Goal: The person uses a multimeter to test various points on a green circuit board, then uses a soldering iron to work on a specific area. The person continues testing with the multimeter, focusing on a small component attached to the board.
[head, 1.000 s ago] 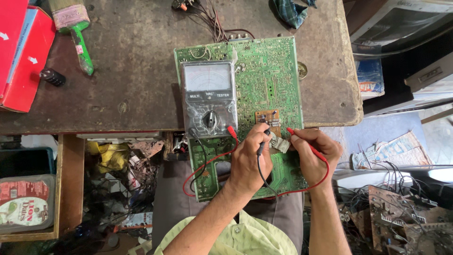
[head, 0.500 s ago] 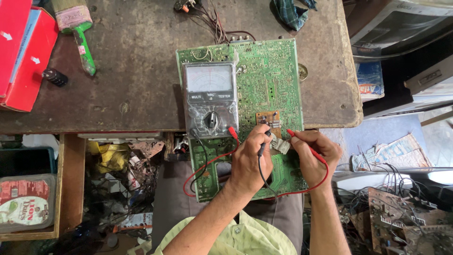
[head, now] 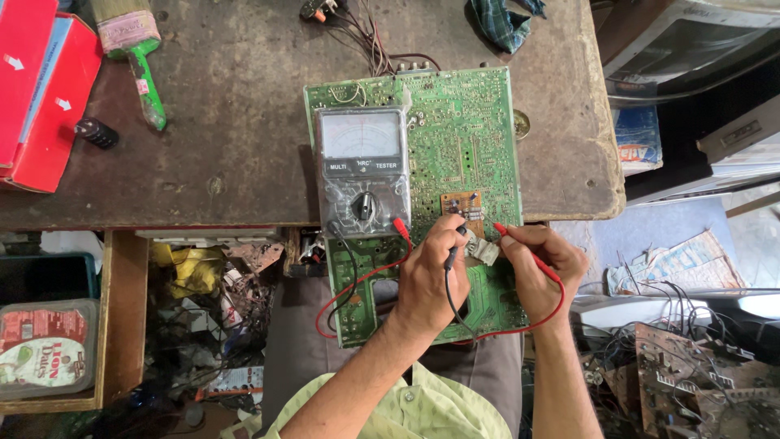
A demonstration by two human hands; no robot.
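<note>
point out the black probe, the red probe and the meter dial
black probe (head: pixel 452 254), head view, on its handle in the left hand
red probe (head: pixel 520 244), head view, on its shaft
meter dial (head: pixel 365 206), head view, on the knob

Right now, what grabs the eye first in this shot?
The big green circuit board hanging over the near edge of the worn workbench, with an analog multimeter lying on its left half. Just below the meter, the left hand presses a black probe and the right hand a red probe to the board. Red boxes sit far left.
</note>
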